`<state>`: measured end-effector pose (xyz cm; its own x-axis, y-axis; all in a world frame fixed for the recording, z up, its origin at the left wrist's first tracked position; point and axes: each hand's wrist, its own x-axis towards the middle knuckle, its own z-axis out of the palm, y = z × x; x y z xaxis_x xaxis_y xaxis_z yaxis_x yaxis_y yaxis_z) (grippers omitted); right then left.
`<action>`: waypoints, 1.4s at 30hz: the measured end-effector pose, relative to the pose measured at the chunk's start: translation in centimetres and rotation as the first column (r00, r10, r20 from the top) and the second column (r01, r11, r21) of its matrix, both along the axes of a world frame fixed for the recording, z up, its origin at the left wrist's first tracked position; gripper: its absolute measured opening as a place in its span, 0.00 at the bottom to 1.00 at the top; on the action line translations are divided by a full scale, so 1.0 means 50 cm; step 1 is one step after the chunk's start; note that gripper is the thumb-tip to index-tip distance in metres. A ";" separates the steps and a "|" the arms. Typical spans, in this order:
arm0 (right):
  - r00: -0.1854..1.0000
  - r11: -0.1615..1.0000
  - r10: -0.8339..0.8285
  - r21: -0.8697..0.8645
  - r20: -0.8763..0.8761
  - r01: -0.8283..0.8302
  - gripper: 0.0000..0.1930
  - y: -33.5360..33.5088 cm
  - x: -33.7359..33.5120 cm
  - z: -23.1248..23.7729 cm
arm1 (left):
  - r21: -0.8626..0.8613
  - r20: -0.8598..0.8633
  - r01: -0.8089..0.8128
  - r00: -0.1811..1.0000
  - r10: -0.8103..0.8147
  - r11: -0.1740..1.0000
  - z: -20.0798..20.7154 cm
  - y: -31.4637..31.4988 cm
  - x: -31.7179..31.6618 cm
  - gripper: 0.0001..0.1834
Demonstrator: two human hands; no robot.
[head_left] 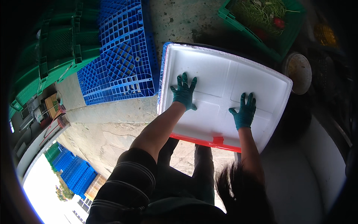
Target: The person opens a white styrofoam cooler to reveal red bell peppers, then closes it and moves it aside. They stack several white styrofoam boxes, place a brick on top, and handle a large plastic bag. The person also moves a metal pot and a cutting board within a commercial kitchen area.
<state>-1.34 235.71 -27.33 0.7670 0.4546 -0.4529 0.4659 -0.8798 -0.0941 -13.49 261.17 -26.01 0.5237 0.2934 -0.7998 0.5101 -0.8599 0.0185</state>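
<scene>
In front of me is a large white foam box lid (210, 84), with shallow recessed panels across its top. Red tape (218, 141) runs along the edge nearest my body. My left hand (183, 92), in a green glove, presses flat on the left part of the lid with its fingers spread. Flat on the right part lies my right hand (244, 113), gloved the same way, fingers apart. Neither hand grips anything. What lies beneath the lid is hidden from above.
Beyond the lid's left side lies a blue plastic pallet (121, 59), with stacked green crates (56, 52) beside it. At the far right are a green crate (238, 22) holding leafy scraps and a round pale bucket (299, 72). More blue pallets (78, 175) stand outside at lower left.
</scene>
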 end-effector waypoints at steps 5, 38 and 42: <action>0.995 0.989 0.048 0.137 0.090 -0.061 0.52 -0.015 -0.008 -0.014 | -0.016 -0.014 -0.006 1.000 0.006 1.000 -0.015 0.003 0.002 0.76; 0.879 0.764 0.360 0.442 0.312 -0.469 0.31 -0.138 0.036 0.720 | -0.381 0.562 -0.520 0.527 0.638 0.764 0.101 0.125 -0.345 0.41; 0.581 0.633 0.523 0.172 0.624 -0.755 0.33 -0.162 0.079 0.800 | -0.175 0.563 -0.268 0.762 0.320 0.947 0.020 0.035 -0.263 0.58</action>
<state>2.63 227.62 12.65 0.2403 0.9472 0.2121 0.9634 -0.2595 0.0674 -26.63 262.94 -25.02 0.7917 0.4598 -0.4022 0.6085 -0.6520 0.4524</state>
